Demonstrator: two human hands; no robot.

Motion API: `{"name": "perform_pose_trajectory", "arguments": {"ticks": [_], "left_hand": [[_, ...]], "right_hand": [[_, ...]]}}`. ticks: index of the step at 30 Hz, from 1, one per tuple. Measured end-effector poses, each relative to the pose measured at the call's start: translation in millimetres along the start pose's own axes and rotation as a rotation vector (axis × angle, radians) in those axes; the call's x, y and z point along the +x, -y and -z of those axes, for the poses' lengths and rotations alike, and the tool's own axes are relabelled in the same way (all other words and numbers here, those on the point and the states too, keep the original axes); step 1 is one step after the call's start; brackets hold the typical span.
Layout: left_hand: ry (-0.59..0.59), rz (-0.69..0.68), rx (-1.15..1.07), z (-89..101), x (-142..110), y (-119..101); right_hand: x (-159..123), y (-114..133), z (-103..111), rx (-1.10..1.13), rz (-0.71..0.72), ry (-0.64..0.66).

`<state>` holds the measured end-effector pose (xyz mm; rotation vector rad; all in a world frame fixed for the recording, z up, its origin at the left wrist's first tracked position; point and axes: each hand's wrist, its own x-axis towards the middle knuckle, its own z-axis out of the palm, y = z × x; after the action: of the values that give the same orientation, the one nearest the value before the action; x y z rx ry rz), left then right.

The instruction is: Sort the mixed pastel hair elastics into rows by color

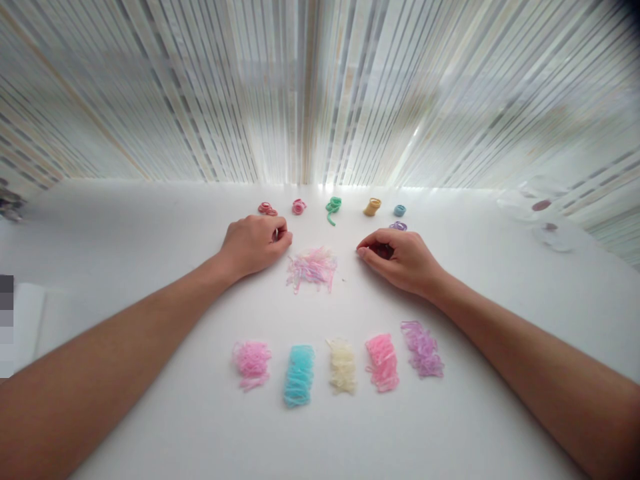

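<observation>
My left hand (257, 243) rests on the white table, fingers curled and thumb against the index finger; anything inside is hidden. It lies left of a loose pile of pastel pink and lilac strands (314, 269). On the pile's other side, my right hand (397, 260) has its thumb and fingertips pinched together, and I cannot make out anything between them. Behind the hands are small coiled bundles: red (267, 209), pink-red (299, 207), green (333, 208), yellow (373, 207) and blue (399, 211). A purple coil (399, 226) shows just beyond my right hand.
Nearer me lie strand bundles in pink (253, 363), turquoise (299, 375), cream (343, 366), bright pink (383, 362) and lilac (423, 349). Clear round objects (555, 237) stand at the right. A striped curtain (310, 93) hangs along the table's (330, 440) far edge.
</observation>
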<state>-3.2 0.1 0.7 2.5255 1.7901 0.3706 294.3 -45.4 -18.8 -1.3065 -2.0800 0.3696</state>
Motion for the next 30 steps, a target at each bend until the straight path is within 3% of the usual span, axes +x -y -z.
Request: {"name": "perform_pose_trajectory", "arguments": {"ticks": [30], "left_hand": [[-0.030,-0.006,-0.017,-3.6,0.1,-2.9]], "right_hand": [[-2.0,-2.2,1.2,-0.027,-0.029,-0.003]]}}
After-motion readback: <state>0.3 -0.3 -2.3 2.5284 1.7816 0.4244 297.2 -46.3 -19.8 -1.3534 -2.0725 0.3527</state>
